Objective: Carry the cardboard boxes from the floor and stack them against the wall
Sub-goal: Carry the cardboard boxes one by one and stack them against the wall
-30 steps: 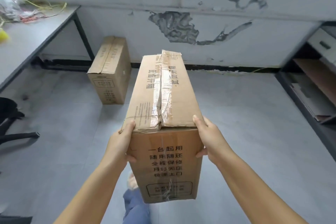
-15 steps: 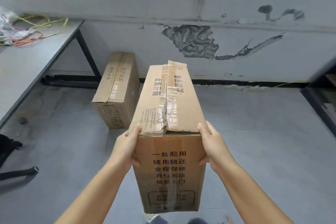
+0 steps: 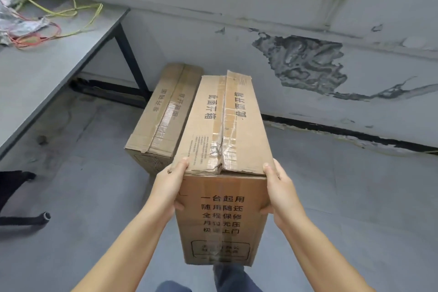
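I hold a long taped cardboard box [image 3: 222, 216] off the floor in front of me, printed black characters on its near end and top. My left hand [image 3: 169, 186] grips its left upper corner, thumb on the near face. My right hand [image 3: 278, 187] grips the right upper corner the same way. A second cardboard box [image 3: 163, 114] stands on the floor just beyond and left of the carried one, its far end near the peeling grey wall [image 3: 296, 64]. The carried box hides part of the second box's right side.
A grey table [image 3: 47, 73] with a black leg stands at the left, with coloured cables [image 3: 35, 31] on it. A black chair base [image 3: 21, 218] lies at the lower left. Grey floor stretches to the right of the boxes.
I have walked closer to the wall and the floor box. The carried box now overlaps the floor box's right side. Both hands keep the same hold.
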The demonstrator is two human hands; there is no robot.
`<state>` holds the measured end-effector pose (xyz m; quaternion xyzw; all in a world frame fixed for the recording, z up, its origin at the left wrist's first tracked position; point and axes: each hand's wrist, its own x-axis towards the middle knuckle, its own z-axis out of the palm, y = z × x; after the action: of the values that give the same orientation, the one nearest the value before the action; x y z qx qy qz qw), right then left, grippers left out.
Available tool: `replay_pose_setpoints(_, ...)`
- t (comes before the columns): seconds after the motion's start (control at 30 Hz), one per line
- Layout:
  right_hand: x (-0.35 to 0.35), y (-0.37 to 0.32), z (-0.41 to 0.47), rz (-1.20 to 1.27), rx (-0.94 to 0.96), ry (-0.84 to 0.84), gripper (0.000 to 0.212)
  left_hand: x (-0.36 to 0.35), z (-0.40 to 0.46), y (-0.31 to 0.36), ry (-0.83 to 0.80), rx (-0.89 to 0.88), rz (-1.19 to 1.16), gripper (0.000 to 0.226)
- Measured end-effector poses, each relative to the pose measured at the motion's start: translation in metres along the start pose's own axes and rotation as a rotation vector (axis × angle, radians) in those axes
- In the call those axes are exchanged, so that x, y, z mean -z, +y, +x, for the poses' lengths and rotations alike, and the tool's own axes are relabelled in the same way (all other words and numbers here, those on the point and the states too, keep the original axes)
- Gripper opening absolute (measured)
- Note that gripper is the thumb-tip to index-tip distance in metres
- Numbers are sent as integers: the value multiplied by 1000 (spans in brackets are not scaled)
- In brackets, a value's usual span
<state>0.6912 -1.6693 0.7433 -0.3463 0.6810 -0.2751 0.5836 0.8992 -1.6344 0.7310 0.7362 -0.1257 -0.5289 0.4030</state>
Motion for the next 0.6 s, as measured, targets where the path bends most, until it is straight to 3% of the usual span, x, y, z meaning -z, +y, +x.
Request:
replay_pose_setpoints(0.17,-31,7,97,-24,-35,0,35,-25,95,4,47,20,-27,11)
replay_pose_setpoints(0.33,-62,68,168,22,-96,29,37,-33,169,-44,64,-5,13,18)
replay_pose_setpoints(0.43,-82,118,178,69,-133,50,41,-21,192,-84,59,42,23,28)
replay_pose_setpoints(0.6,-99,178,154,149,-222,47,44,8,193,-136,43,205,24,25)
